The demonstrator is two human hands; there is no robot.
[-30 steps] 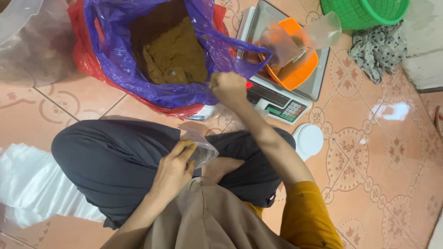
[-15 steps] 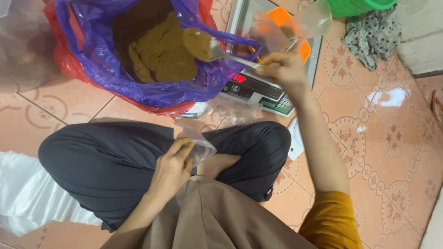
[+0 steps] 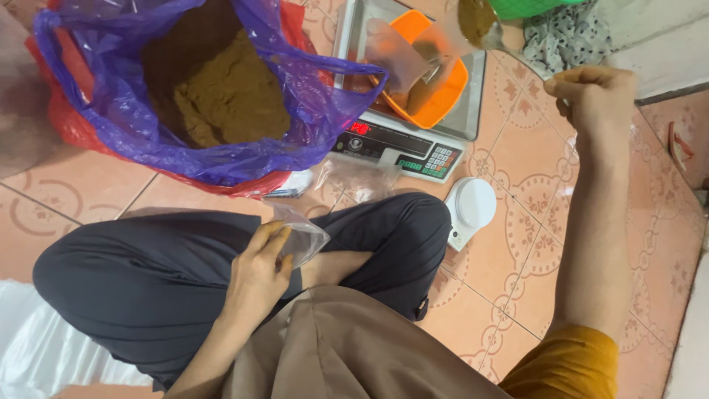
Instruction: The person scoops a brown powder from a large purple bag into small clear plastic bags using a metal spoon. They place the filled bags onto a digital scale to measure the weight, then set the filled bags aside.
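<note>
My right hand point(image 3: 597, 94) grips the handle of a metal spoon point(image 3: 484, 26) heaped with brown powder, held above a clear plastic bag point(image 3: 402, 52) that stands in an orange bowl point(image 3: 436, 96) on a digital scale point(image 3: 402, 144). My left hand point(image 3: 258, 273) rests on my crossed legs, pinching a small empty clear plastic bag point(image 3: 299, 236). A large purple plastic bag point(image 3: 214, 89) full of brown powder sits open to the left of the scale, inside a red bag.
A small round white scale point(image 3: 471, 207) lies on the tiled floor by my knee. A green basket point(image 3: 532, 7) and a patterned cloth point(image 3: 572, 41) sit at the top right. White plastic sheeting point(image 3: 29, 347) lies at the lower left.
My right hand lifted the loaded spoon out of the purple bag and swung it right, over the bag in the orange bowl. My left hand kept its hold on the small bag.
</note>
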